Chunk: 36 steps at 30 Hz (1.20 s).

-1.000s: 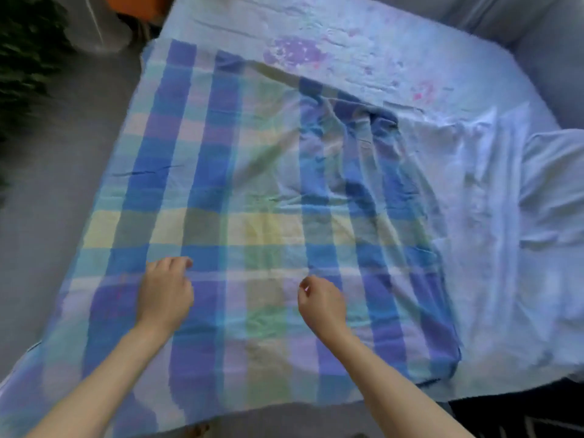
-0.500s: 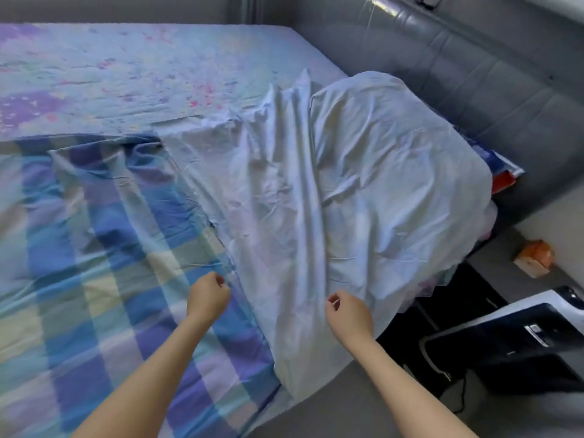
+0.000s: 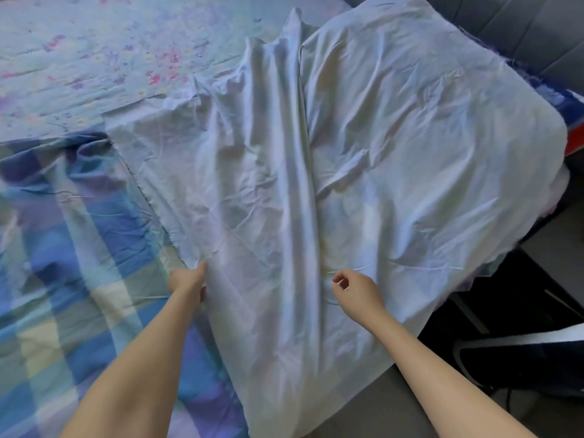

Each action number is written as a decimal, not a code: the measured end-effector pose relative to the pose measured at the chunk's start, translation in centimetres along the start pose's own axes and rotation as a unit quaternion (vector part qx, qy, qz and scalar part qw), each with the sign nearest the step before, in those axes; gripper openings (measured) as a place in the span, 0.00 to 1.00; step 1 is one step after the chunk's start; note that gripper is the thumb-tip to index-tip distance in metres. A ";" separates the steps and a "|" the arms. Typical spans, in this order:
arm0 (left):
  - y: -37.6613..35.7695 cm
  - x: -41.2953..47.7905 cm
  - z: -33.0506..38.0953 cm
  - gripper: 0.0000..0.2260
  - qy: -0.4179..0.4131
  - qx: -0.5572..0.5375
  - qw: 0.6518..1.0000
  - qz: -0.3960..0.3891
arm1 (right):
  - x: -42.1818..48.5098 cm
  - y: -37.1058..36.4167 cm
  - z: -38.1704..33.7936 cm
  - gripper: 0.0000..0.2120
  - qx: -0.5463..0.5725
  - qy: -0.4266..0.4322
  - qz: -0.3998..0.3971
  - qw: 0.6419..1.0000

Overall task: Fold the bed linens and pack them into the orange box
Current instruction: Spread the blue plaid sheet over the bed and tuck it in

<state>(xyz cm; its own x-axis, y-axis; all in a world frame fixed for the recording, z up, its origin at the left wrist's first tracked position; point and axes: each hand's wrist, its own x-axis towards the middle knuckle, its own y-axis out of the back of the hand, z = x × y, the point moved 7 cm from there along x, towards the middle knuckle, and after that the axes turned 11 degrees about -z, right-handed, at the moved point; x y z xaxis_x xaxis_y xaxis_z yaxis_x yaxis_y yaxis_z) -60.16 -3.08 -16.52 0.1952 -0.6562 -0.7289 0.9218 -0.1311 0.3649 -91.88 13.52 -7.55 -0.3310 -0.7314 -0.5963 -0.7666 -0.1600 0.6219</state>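
Pale sheet (image 3: 395, 153) over checked blanket (image 3: 79, 248); left hand (image 3: 188, 281) grips its edge; right hand (image 3: 357, 287) curled, grip unclear.

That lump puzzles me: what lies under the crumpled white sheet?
The crumpled white sheet overlaps the blue-and-yellow checked sheet; a blue-and-red edge peeks out. The bulk beneath is covered.

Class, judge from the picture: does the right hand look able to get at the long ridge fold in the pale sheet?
Probably yes: the right hand is over the pale sheet, just right of the ridge fold, with only bare cloth between them.
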 end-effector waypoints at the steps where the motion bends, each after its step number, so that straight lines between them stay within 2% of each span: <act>1: -0.1 0.6 0.6 0.17 -0.009 0.036 0.999 0.019 | 1.2 0.1 0.1 0.08 0.002 0.001 -0.006 1.000; 2: -0.2 1.1 1.6 0.12 -0.040 0.075 0.996 0.039 | 2.3 0.2 0.1 0.08 0.011 0.000 -0.013 1.000; 4: -1.2 -0.6 4.8 0.05 -0.157 0.121 0.978 0.070 | 3.6 0.4 0.2 0.05 0.054 0.004 -0.023 0.998; 6: -4.7 -4.7 9.0 0.13 -0.314 0.148 0.937 0.032 | 4.4 1.5 0.1 0.03 0.172 0.011 -0.013 0.985; 8: -10.4 -10.6 11.9 0.18 -0.446 0.212 0.866 -0.079 | 4.7 3.6 -0.3 0.04 0.301 0.024 0.001 0.953; 9: -13.0 -13.2 12.3 0.18 -0.499 0.264 0.815 -0.126 | 4.6 4.6 -0.8 0.05 0.341 0.034 0.002 0.939; 11: -18.4 -17.7 11.9 0.15 -0.577 0.341 0.707 -0.224 | 5.1 7.3 -1.6 0.18 0.369 0.049 0.003 0.928; 13: -22.6 -20.4 10.4 0.08 -0.591 0.367 0.632 -0.341 | 6.5 9.1 -2.5 0.32 0.305 0.050 -0.003 0.951; 14: -24.4 -20.8 9.6 0.05 -0.572 0.392 0.605 -0.392 | 7.4 9.5 -2.8 0.36 0.232 0.046 -0.007 0.972; 16: -26.3 -19.5 8.1 0.09 -0.492 0.474 0.585 -0.438 | 9.7 8.6 -2.7 0.34 0.040 0.020 -0.036 0.998; 17: -26.4 -18.0 8.3 0.13 -0.459 0.508 0.596 -0.419 | 10.9 8.5 -1.9 0.27 -0.034 0.001 -0.040 0.999; 18: -25.7 -16.3 9.2 0.16 -0.433 0.523 0.631 -0.375 | 11.8 8.7 -0.9 0.20 -0.066 -0.020 -0.026 0.997; 20: -22.3 -11.6 12.6 0.14 -0.354 0.484 0.766 -0.229 | 13.0 10.5 1.8 0.14 -0.049 -0.069 0.026 0.996; 21: -19.5 -8.7 13.8 0.14 -0.302 0.440 0.834 -0.135 | 13.3 11.7 3.3 0.14 -0.043 -0.089 0.049 0.994; 23: -13.5 -2.0 14.0 0.14 -0.158 0.330 0.931 0.005 | 13.9 13.8 5.8 0.13 -0.046 -0.102 0.068 0.991; 24: -11.2 0.9 13.4 0.13 -0.083 0.231 0.968 0.044 | 14.3 14.4 7.0 0.13 -0.042 -0.106 0.065 0.991; 25: -9.6 3.9 12.2 0.17 -0.023 0.098 0.994 0.050 | 14.5 14.9 7.9 0.13 -0.037 -0.106 0.060 0.992; 26: -9.0 5.7 11.2 0.22 0.024 -0.035 0.998 0.038 | 14.7 15.1 8.6 0.12 -0.032 -0.101 0.052 0.993; 27: -8.4 7.9 10.1 0.26 0.051 -0.116 0.992 0.025 | 15.0 15.3 9.2 0.12 -0.027 -0.092 0.046 0.994; 28: -6.8 13.1 7.9 0.29 0.049 -0.141 0.988 0.034 | 15.3 15.4 9.8 0.11 -0.021 -0.083 0.042 0.995; 30: -6.0 16.2 8.3 0.31 0.030 -0.157 0.986 0.050 | 15.8 15.7 10.7 0.09 -0.002 -0.063 0.035 0.997; 32: -7.4 13.3 10.8 0.27 0.017 -0.183 0.981 0.067 | 16.3 16.2 11.3 0.06 0.034 -0.040 0.030 0.998; 33: -9.3 8.7 14.2 0.20 -0.017 -0.197 0.977 0.075 | 16.5 16.7 11.6 0.07 0.066 -0.035 0.032 0.997; 35: -13.4 2.4 20.8 0.04 -0.125 -0.155 0.975 0.099 | 16.5 18.7 12.7 0.11 0.146 -0.031 0.063 0.987; 36: -16.7 -1.0 24.7 0.07 -0.186 -0.117 0.974 0.051 | 16.3 20.2 13.5 0.12 0.175 -0.035 0.093 0.979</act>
<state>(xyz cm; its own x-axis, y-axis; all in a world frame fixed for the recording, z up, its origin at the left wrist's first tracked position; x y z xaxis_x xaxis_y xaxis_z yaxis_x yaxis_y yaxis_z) -84.07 -18.63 -7.56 0.1950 -0.8863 -0.4200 0.9636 0.0932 0.2506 -120.21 7.34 -11.52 -0.5105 -0.6768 -0.5304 -0.8272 0.2182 0.5178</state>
